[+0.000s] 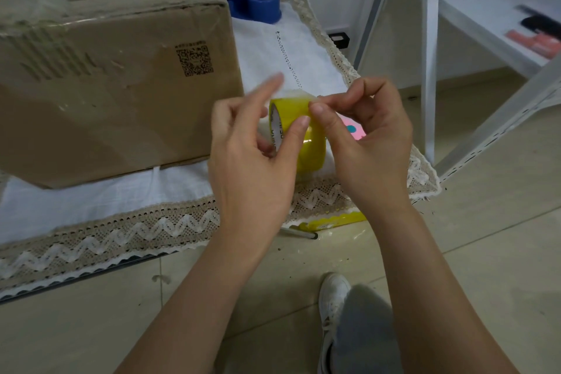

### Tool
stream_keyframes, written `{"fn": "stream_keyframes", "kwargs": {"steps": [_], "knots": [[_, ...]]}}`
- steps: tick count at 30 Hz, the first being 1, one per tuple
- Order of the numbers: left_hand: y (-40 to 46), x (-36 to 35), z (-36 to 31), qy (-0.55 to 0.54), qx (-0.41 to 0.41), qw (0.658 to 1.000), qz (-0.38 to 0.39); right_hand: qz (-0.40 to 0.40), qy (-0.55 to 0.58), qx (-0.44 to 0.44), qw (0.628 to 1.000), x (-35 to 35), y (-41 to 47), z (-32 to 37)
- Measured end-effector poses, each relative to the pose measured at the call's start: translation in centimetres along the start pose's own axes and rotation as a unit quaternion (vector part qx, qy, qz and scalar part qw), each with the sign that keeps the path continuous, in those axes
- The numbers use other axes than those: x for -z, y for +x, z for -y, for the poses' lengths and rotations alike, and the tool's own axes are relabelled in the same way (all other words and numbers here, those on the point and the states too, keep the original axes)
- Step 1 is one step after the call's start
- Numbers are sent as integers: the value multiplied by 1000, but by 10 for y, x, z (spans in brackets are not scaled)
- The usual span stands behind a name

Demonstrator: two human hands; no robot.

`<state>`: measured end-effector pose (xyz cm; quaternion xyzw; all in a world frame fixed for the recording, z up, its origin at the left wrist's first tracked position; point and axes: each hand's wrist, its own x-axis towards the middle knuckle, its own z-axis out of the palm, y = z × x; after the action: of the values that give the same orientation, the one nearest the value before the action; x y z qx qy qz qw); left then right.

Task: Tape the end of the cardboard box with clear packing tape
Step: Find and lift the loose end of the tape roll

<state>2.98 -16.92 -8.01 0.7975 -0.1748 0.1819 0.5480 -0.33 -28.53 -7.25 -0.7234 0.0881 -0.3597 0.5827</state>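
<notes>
Over lace cloth (121, 222), left hand (252, 158) grips tape roll (306, 136) w/ curled fingers; right hand (361, 136) pinches its end.

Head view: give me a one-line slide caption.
Left hand holds the tape roll while the right hand picks at its free end, beside the cardboard box.

The scene is lit evenly and softly, and only faint shadows are cast. Glare is seen on the floor tiles (343, 237) below the tape roll (303, 136). The left hand (252, 161)'s raised finger is motion-blurred. Straight lines are bent toward the edges.
</notes>
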Motion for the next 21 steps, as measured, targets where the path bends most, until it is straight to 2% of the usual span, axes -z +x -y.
{"fn": "stream_keyframes", "kwargs": {"steps": [3, 8, 11, 17, 21], "knots": [[2, 3, -1, -26, -10, 1000, -3, 13, 7, -8, 1000, 0, 1, -1], [6, 1, 2, -135, 42, 990, -9, 22, 1, -5, 1000, 3, 2, -2], [7, 0, 3, -182, 59, 982, -8, 38, -22, 26, 999, 5, 2, -3], [7, 1, 5, -167, 29, 985, 23, 63, -93, 111, 987, 8, 3, -7], [6, 1, 5, -159, 29, 986, 37, 62, -83, 70, 992, 9, 1, -2]]}}
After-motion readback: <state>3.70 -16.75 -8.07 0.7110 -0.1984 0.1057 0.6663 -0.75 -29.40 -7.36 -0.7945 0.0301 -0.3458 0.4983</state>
